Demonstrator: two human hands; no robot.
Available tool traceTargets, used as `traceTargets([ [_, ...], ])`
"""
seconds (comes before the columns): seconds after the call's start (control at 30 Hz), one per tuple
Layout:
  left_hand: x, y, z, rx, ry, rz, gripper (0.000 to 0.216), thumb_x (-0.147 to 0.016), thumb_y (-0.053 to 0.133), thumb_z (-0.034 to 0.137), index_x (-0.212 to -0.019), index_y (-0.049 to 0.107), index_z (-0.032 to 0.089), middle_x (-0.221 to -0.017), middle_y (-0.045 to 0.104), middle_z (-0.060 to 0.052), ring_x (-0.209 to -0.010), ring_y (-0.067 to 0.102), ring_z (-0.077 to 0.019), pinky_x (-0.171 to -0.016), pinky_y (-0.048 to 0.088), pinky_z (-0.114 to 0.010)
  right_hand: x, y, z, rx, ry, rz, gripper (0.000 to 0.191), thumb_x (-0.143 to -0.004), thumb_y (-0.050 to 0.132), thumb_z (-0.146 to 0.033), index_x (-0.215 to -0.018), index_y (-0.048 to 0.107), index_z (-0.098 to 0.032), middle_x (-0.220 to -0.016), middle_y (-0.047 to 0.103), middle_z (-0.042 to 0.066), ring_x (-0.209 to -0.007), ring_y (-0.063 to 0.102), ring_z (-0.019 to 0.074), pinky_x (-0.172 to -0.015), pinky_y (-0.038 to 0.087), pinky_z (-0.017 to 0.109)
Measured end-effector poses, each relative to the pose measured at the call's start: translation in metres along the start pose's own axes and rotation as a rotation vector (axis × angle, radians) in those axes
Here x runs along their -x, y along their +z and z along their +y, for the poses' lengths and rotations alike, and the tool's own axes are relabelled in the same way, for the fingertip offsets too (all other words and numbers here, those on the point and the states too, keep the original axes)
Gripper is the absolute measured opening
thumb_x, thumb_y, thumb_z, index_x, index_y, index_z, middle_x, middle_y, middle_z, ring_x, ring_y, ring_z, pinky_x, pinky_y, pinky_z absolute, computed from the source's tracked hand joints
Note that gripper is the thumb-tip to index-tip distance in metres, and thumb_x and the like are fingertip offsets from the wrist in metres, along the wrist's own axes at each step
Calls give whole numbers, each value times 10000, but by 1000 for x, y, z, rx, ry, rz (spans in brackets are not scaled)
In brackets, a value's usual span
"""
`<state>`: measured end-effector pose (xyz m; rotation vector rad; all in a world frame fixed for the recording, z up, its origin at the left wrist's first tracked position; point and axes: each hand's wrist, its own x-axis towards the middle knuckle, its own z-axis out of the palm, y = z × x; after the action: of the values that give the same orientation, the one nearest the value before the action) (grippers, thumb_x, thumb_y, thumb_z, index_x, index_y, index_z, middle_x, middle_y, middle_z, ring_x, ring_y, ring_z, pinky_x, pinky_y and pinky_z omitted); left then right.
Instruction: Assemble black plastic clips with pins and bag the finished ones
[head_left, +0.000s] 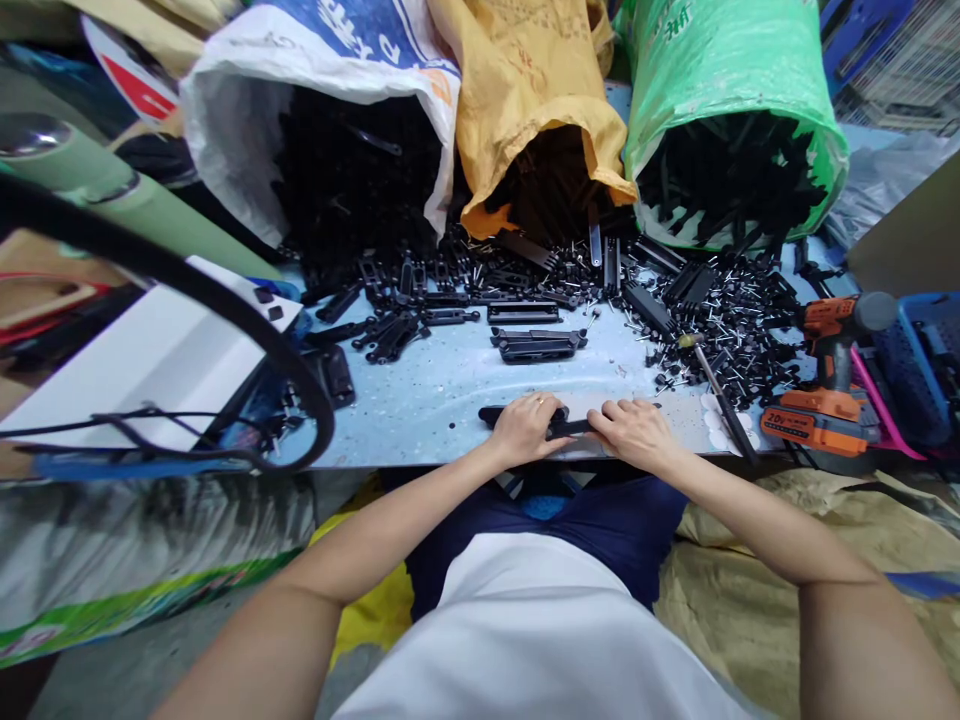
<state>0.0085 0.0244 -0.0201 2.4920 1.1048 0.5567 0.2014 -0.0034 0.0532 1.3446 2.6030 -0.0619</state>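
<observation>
Near the front edge of the blue worktable point(442, 385), my left hand point(526, 428) is closed around a long black plastic part point(491, 414), whose rounded end sticks out to the left. My right hand point(634, 432) grips the other end of a black strip point(574, 428) that runs between the two hands. Whether the strip and the rounded part are joined is hidden by my fingers. Just beyond lie a folded black bracket assembly point(538, 346) and a black rectangular part point(523, 313), both flat on the table.
A white sack point(225, 130), a yellow sack point(517, 80) and a green sack point(727, 70) spill black parts onto the table. Loose screws point(720, 340) are heaped at right, near a hammer point(724, 400) and an orange cordless drill point(821, 400). A black hose point(225, 310) arcs across the left.
</observation>
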Motion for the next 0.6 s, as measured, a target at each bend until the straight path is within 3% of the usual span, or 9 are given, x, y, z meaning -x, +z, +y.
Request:
traceTargets([
  [0.1, 2, -2, 1, -5, 3, -24, 439, -764, 505, 583, -911, 530, 170, -824, 597, -67, -805, 592, -222, -683, 455, -314, -3, -1, 6, 27, -56, -15, 323, -938, 334, -395, -988, 585, -200, -816, 616, 79, -716, 559, 179, -627, 277, 288],
  [0.23, -14, -11, 10, -42, 18, -166, 465, -745, 536, 591, -936, 531, 167, -869, 606, -74, -839, 583, -234, -713, 461, -332, -2, 16, 26, -24, -125, 19, 344, -923, 364, -429, -935, 600, -178, -841, 619, 69, -731, 554, 168, -641, 293, 284],
  [0.37, -80, -20, 17, -96, -46, -111, 348, -879, 426, 410, -1083, 505, 139, -1086, 576, -125, -1023, 530, -246, -858, 424, -368, 7, 40, 44, -102, -130, 153, 362, -914, 374, -445, -934, 604, -166, -904, 621, 74, -809, 541, 172, -698, 311, 289],
  [0.5, -160, -18, 10, -144, -271, -128, 290, -905, 346, 170, -1123, 502, 61, -1102, 576, -178, -1055, 537, -246, -879, 414, -353, 20, 52, 45, -146, -96, 199, 376, -909, 376, -451, -936, 610, -158, -877, 625, 70, -812, 533, 171, -708, 330, 290],
  [0.6, -193, -7, 6, -147, -331, -147, 293, -847, 348, 27, -1072, 535, 4, -1059, 587, -221, -995, 580, -256, -829, 439, -345, 26, 54, 44, -169, -83, 189, 364, -900, 398, -456, -934, 616, -167, -863, 629, 65, -820, 535, 175, -718, 350, 294],
])
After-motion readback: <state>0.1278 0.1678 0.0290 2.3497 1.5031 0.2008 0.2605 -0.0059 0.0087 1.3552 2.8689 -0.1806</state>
